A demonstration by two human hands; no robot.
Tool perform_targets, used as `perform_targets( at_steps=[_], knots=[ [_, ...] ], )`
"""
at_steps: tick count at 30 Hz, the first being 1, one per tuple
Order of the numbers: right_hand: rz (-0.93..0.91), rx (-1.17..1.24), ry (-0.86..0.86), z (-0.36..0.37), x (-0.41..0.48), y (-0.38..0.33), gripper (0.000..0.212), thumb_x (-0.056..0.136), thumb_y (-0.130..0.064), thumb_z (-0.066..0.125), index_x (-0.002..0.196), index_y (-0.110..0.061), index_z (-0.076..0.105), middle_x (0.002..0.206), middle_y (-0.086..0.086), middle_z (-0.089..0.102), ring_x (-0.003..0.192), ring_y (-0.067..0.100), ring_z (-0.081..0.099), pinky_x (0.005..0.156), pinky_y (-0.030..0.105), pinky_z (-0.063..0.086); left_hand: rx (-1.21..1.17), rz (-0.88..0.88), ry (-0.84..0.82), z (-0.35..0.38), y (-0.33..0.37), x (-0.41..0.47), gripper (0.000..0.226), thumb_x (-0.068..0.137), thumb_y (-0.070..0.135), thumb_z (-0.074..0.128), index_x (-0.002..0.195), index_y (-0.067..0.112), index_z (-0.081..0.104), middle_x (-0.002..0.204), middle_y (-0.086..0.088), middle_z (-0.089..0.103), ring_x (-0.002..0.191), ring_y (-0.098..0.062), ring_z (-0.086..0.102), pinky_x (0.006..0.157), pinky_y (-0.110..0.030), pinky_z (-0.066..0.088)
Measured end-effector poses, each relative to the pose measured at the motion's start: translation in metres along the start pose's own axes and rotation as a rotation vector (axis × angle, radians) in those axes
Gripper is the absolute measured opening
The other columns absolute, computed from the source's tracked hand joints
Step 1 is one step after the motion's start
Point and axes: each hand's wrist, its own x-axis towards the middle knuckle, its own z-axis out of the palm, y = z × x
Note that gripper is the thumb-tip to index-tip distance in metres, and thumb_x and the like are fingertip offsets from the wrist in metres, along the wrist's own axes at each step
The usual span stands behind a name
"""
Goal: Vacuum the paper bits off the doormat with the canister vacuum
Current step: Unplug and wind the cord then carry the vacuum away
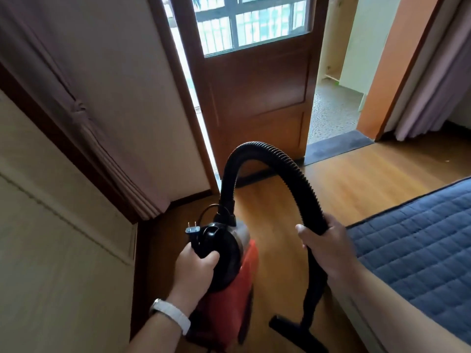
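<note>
A red and black canister vacuum (229, 281) hangs above the wooden floor. My left hand (195, 270) grips its black handle together with the power cord, whose plug (191, 229) sticks up beside my thumb. A black ribbed hose (265, 151) arches up from the canister and down to my right hand (322, 247), which grips it near the wand. The black floor nozzle (295, 331) hangs low by the bed. A dark grey doormat (336, 146) lies at the open doorway ahead; I cannot make out paper bits on it.
A wooden door (254, 98) with a glass pane stands open ahead. A bed with a blue quilted cover (418, 250) fills the right side. A curtain (84, 118) and a pale wall panel line the left. An orange wall (382, 80) flanks the doorway.
</note>
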Motion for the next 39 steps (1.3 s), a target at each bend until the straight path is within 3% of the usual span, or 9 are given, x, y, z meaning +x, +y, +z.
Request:
perform_targets(
  at_steps=[10, 13, 20, 25, 32, 36, 39],
  knots=[
    [0.11, -0.06, 0.183, 0.006, 0.172, -0.003, 0.016, 0.084, -0.009, 0.07, 0.084, 0.0, 0.056, 0.063, 0.009, 0.057, 0.053, 0.02, 0.054, 0.048, 0.025, 0.043, -0.068, -0.018, -0.203, 0.09, 0.043, 0.193, 0.007, 0.073, 0.018, 0.068, 0.074, 0.019, 0.062, 0.057, 0.0, 0.064, 0.054, -0.024, 0.061, 0.055, -0.042, 0.051],
    [0.174, -0.062, 0.248, 0.018, 0.229, -0.006, 0.014, 0.084, -0.009, 0.07, 0.087, -0.004, 0.058, 0.065, 0.011, 0.059, 0.055, 0.022, 0.055, 0.051, 0.029, 0.043, -0.053, -0.022, -0.267, 0.109, 0.059, 0.261, 0.006, 0.075, 0.018, 0.069, 0.077, 0.02, 0.063, 0.059, 0.0, 0.066, 0.055, -0.024, 0.063, 0.058, -0.043, 0.054],
    [0.13, -0.099, 0.338, 0.039, 0.344, -0.037, 0.019, 0.082, -0.005, 0.072, 0.082, 0.0, 0.053, 0.06, 0.004, 0.051, 0.054, 0.021, 0.052, 0.054, 0.032, 0.042, -0.024, 0.08, -0.318, 0.133, 0.119, 0.411, 0.005, 0.073, 0.015, 0.067, 0.074, 0.016, 0.062, 0.071, -0.009, 0.067, 0.057, -0.022, 0.062, 0.054, -0.031, 0.048],
    [0.152, -0.052, 0.4, 0.029, 0.395, -0.03, 0.022, 0.085, -0.002, 0.07, 0.076, -0.003, 0.05, 0.055, -0.003, 0.05, 0.053, 0.021, 0.052, 0.057, 0.036, 0.043, -0.043, 0.053, -0.381, 0.163, 0.151, 0.475, 0.008, 0.074, 0.012, 0.068, 0.075, 0.018, 0.063, 0.054, 0.008, 0.06, 0.054, -0.019, 0.056, 0.057, -0.032, 0.046],
    [0.155, -0.016, 0.422, 0.009, 0.477, -0.006, 0.02, 0.087, -0.007, 0.071, 0.079, -0.005, 0.052, 0.055, 0.001, 0.055, 0.051, 0.02, 0.054, 0.053, 0.032, 0.043, -0.03, 0.055, -0.44, 0.23, 0.196, 0.538, 0.01, 0.077, 0.008, 0.067, 0.081, 0.018, 0.066, 0.052, 0.006, 0.06, 0.048, -0.018, 0.054, 0.053, -0.03, 0.045],
    [0.163, 0.048, 0.408, -0.012, 0.542, 0.016, 0.022, 0.087, -0.005, 0.069, 0.075, -0.009, 0.051, 0.055, 0.003, 0.053, 0.051, 0.022, 0.053, 0.052, 0.035, 0.042, -0.037, 0.017, -0.456, 0.284, 0.225, 0.563, 0.01, 0.079, 0.006, 0.067, 0.082, 0.015, 0.065, 0.048, 0.002, 0.057, 0.038, -0.018, 0.051, 0.04, -0.026, 0.04],
    [0.154, 0.05, 0.403, -0.041, 0.593, 0.027, 0.022, 0.087, -0.005, 0.07, 0.076, -0.005, 0.051, 0.056, 0.005, 0.054, 0.051, 0.022, 0.052, 0.051, 0.033, 0.041, -0.031, -0.004, -0.455, 0.329, 0.255, 0.579, 0.008, 0.079, 0.008, 0.067, 0.085, 0.013, 0.067, 0.051, 0.002, 0.06, 0.038, -0.016, 0.053, 0.041, -0.026, 0.041]
  ],
)
